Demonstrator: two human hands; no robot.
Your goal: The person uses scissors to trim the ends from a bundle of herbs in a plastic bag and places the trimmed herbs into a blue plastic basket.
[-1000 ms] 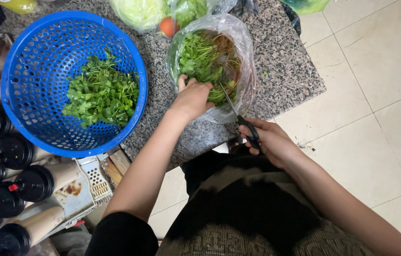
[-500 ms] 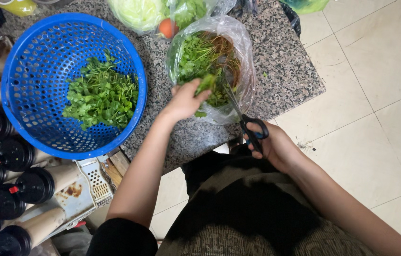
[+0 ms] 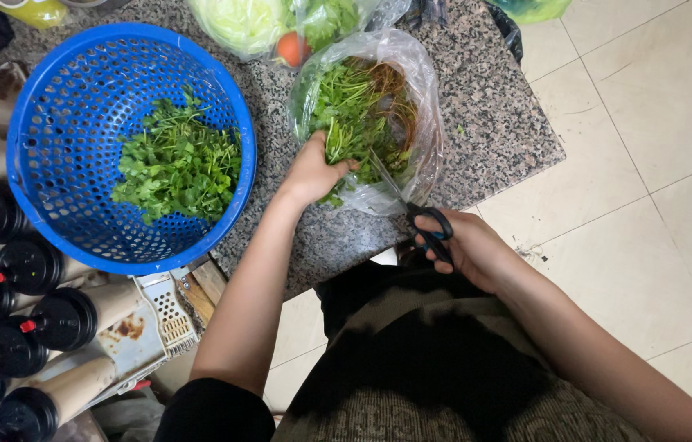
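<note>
Herb trimming, granite counter (image 3: 493, 123).
My left hand (image 3: 311, 170) clamps herb stems (image 3: 354, 123) inside the clear bag (image 3: 423, 90); right hand (image 3: 464, 250) fingers closed through black scissors (image 3: 423, 225). Blue colander (image 3: 43, 90) at nine o'clock.

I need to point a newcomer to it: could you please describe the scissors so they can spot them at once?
Start at the granite counter, then find the clear plastic bag of herbs at its near edge. The scissors reach into it from the right hand; only they have black loop handles and thin metal blades.
</note>
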